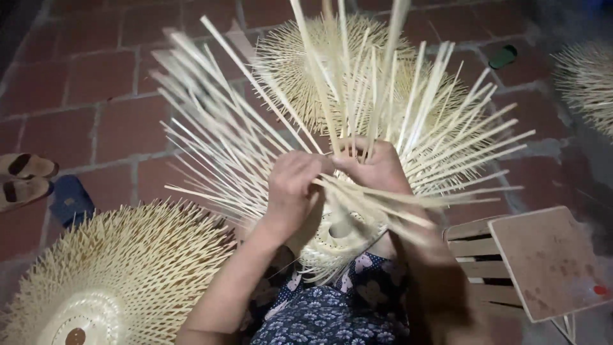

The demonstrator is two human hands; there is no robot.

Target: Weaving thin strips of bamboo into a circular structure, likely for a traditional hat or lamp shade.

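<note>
Both hands work at the middle of a half-woven bamboo piece (332,236) resting on the person's lap, its long pale strips (255,128) fanning upward and outward. The left hand (290,191) is closed around a bundle of strips; the right hand (377,166) pinches others just beside it, fingers touching. A finished woven disc (115,275) lies on the brick floor (96,83) at lower left. A dark blue flat packet (70,199) sits beside two sandals (24,176). A wooden stool (543,262) stands at right.
</note>
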